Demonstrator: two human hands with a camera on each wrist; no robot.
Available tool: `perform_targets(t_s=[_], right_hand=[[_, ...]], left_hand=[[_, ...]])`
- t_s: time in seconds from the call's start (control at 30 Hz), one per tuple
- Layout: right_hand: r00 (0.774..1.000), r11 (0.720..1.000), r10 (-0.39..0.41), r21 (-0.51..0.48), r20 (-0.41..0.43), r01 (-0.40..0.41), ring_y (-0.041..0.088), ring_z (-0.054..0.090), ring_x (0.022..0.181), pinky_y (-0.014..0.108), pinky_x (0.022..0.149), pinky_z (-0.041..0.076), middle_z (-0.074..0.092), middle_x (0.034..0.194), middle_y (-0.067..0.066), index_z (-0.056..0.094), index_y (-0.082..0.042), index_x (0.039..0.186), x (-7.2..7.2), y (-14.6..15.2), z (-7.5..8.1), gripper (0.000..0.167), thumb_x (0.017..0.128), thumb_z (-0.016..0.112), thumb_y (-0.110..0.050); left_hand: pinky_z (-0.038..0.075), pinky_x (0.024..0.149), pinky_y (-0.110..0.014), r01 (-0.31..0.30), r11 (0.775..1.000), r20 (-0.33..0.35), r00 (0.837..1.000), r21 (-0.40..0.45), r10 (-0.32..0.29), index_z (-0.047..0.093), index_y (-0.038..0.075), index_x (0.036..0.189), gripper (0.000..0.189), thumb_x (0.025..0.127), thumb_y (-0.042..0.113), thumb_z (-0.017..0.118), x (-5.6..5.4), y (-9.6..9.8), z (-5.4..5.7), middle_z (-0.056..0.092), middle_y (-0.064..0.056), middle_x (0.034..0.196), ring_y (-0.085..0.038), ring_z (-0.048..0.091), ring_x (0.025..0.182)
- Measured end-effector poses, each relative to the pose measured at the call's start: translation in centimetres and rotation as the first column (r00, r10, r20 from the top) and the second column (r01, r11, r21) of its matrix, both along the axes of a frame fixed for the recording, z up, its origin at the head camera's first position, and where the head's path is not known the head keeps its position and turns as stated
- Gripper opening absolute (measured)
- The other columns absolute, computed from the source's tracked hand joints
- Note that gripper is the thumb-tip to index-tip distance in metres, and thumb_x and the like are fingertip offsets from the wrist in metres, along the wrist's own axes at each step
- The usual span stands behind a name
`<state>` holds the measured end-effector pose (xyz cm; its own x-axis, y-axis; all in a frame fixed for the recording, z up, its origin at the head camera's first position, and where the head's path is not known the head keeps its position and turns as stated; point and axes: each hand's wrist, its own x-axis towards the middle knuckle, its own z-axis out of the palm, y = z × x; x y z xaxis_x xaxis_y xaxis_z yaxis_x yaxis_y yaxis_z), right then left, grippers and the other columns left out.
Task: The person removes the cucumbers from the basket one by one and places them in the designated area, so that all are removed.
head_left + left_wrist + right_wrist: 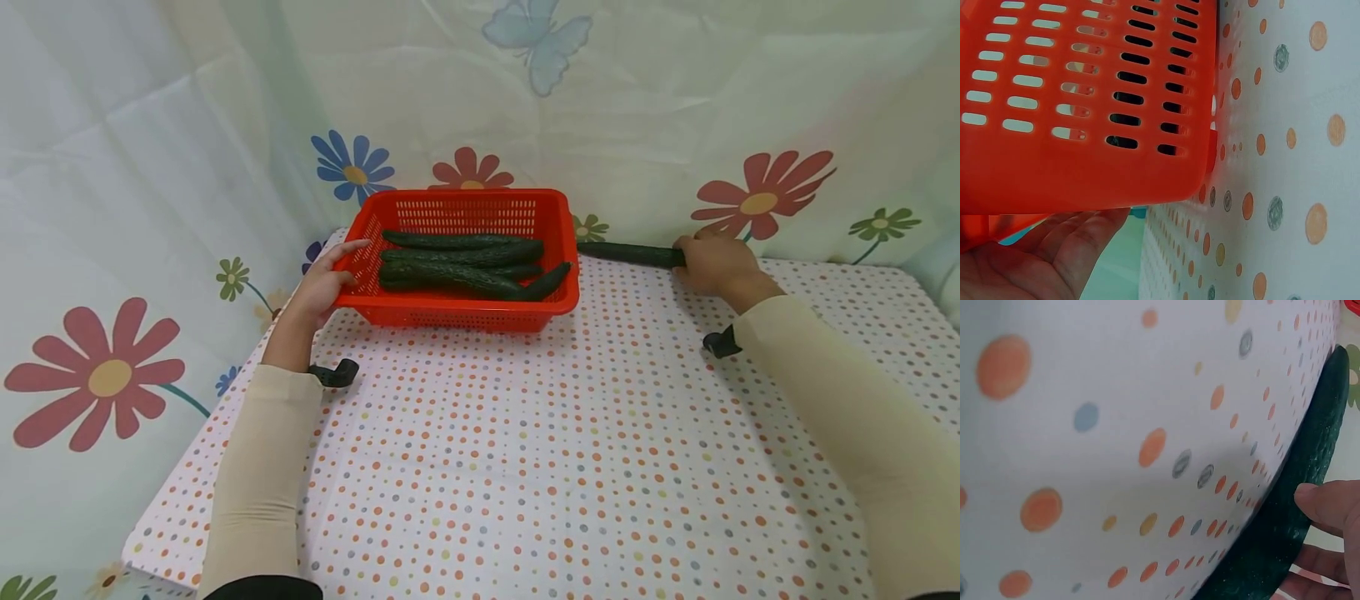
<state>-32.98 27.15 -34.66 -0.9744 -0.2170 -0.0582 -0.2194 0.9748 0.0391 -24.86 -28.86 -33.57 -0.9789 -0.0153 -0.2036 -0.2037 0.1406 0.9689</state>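
Note:
A red plastic basket [465,307] with slotted walls stands at the back of the table, with several dark green cucumbers [457,279] lying lengthwise inside. My left hand [318,287] holds the basket's left rim. In the left wrist view the left hand [1054,253] shows at the rim, its fingertips hidden behind the red wall [1085,178]. To the right of the basket, a single cucumber [630,254] lies along the table's back edge. My right hand [716,262] grips its right end; in the right wrist view, thumb and fingers are on opposite sides of the cucumber [1300,481].
A white dotted cloth [480,450] covers the table. Behind it hangs a pale curtain [637,108] printed with flowers and a butterfly, close against the table's back and left edges.

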Motion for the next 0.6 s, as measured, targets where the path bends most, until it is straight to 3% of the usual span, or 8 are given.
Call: perform_targets(t_s=[0.3, 0.43, 0.6], right_hand=[[0.998, 0.991, -0.008, -0.13, 0.064, 0.016, 0.052, 0.049, 0.117, 0.069, 0.095, 0.043, 0.049, 0.131, 0.035, 0.048, 0.005, 0.137, -0.6, 1.1, -0.2, 0.05, 0.092, 0.058, -0.015], [0.996, 0.977, -0.07, -0.2, 0.052, 0.079, 0.053, 0.046, 0.12, 0.07, 0.097, 0.04, 0.048, 0.134, 0.035, 0.051, 0.005, 0.135, -1.0, 1.7, -0.5, 0.045, 0.093, 0.058, -0.011], [0.99, 0.963, -0.137, -0.232, 0.024, 0.139, 0.052, 0.05, 0.114, 0.066, 0.093, 0.044, 0.054, 0.126, 0.034, 0.055, 0.005, 0.128, -1.3, 1.7, -0.5, 0.039, 0.093, 0.058, -0.01]], left_hand=[[0.061, 0.074, -0.027, -0.009, 1.0, -0.006, 1.0, -0.003, 0.009, 0.043, 0.031, 0.146, 0.06, 0.096, -0.001, 0.039, 0.0, 0.0, -0.1, 0.032, -0.009, 0.156, -0.038, 0.048, 0.131], [0.06, 0.075, -0.027, -0.011, 1.0, -0.005, 1.0, -0.009, 0.011, 0.043, 0.033, 0.146, 0.06, 0.096, 0.0, 0.04, 0.1, 0.0, -0.1, 0.032, -0.008, 0.156, -0.037, 0.049, 0.13], [0.06, 0.073, -0.026, -0.007, 1.0, -0.014, 1.0, 0.0, 0.007, 0.043, 0.031, 0.146, 0.06, 0.096, -0.001, 0.039, 0.0, 0.1, -0.2, 0.032, -0.008, 0.156, -0.037, 0.049, 0.13]])
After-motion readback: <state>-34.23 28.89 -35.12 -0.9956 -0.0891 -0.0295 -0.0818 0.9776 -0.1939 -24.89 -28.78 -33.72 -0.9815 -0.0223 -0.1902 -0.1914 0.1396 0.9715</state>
